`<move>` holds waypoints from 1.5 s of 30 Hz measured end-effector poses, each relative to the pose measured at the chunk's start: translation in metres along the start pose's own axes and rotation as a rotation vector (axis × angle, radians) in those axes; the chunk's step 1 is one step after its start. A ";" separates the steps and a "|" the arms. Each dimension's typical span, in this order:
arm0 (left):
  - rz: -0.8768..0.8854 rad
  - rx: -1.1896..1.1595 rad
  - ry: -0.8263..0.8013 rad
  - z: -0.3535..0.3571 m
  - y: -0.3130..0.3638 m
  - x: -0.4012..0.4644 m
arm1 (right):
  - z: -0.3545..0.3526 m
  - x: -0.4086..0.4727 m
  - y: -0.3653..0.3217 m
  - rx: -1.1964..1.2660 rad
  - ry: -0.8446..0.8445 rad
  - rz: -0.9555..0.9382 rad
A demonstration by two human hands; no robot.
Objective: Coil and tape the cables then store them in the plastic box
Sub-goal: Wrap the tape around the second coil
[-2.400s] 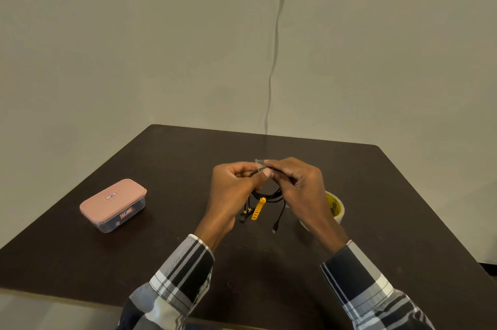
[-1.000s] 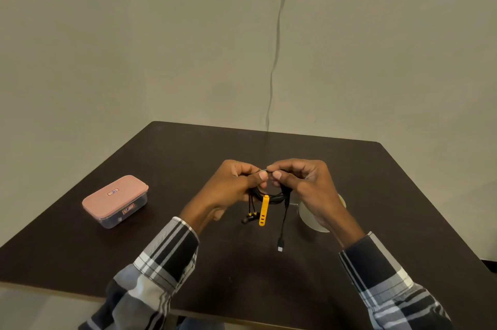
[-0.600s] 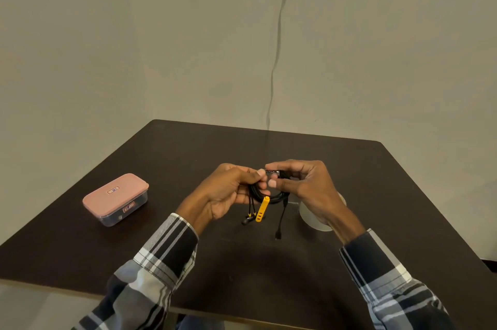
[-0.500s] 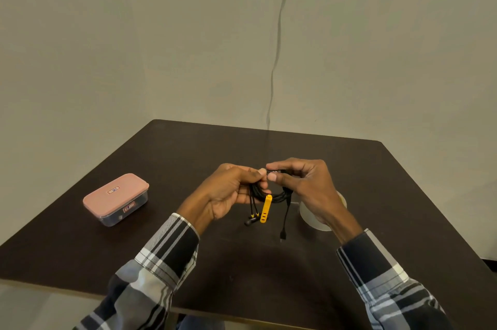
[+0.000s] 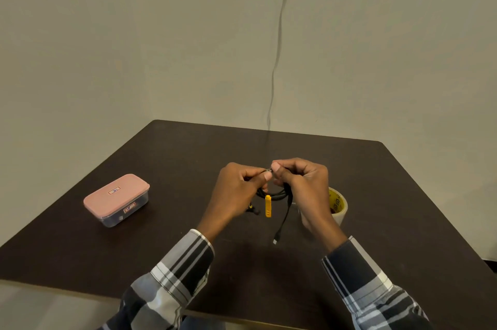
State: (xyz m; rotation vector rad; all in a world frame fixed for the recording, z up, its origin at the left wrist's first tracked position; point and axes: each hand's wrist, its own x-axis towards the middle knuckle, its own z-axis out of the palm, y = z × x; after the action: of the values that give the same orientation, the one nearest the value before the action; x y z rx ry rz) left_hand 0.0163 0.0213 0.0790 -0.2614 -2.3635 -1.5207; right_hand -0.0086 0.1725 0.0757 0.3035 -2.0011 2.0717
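I have my left hand (image 5: 236,195) and right hand (image 5: 302,184) raised together above the dark brown worktop (image 5: 188,157), thumbs nearly touching at the top. Between them hangs the coiled black cable bundle (image 5: 277,193); each hand pinches its upper part between thumb and curled fingers, and a small pale glint shows right where the thumbs meet, too small for me to tell what it is. Below my hands the loop of the coil sags, and an orange flat strap (image 5: 268,206) dangles from it, just beside my left hand. A loose black cable end with a small plug (image 5: 276,238) trails down beneath my right hand, its tip at or just above the worktop; I cannot tell whether it touches. A short end with a yellow-marked tip (image 5: 252,209) peeks out under my left hand.

The roll of pale adhesive tape with a yellow printed core (image 5: 337,206) sits on the worktop just behind and to the right of my right hand, partly hidden by it. The clear plastic box with a pink lid (image 5: 116,197) rests well to the left of my left hand, lid on. My plaid sleeves (image 5: 183,273) cover both forearms.
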 end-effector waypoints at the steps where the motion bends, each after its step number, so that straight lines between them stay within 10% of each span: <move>1: 0.076 0.132 0.027 0.001 -0.001 -0.001 | 0.000 0.000 0.000 0.005 0.008 0.022; 7: 0.218 0.292 0.081 0.002 0.002 -0.002 | -0.002 0.002 -0.001 0.012 0.010 0.057; 14: -0.179 -0.317 0.042 -0.001 0.005 0.001 | -0.005 0.001 -0.003 -0.042 -0.046 0.006; 23: -0.390 -0.525 0.122 -0.012 0.003 -0.002 | -0.021 0.008 -0.010 -0.033 -0.291 0.211; 45: -0.743 -0.500 0.196 0.002 -0.072 -0.030 | 0.012 -0.023 0.060 0.001 -0.029 0.587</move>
State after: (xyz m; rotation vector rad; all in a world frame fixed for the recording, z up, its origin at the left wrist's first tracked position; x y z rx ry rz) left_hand 0.0205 -0.0065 0.0061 0.7071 -1.9723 -2.3199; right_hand -0.0066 0.1577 0.0120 -0.2977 -2.3066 2.3947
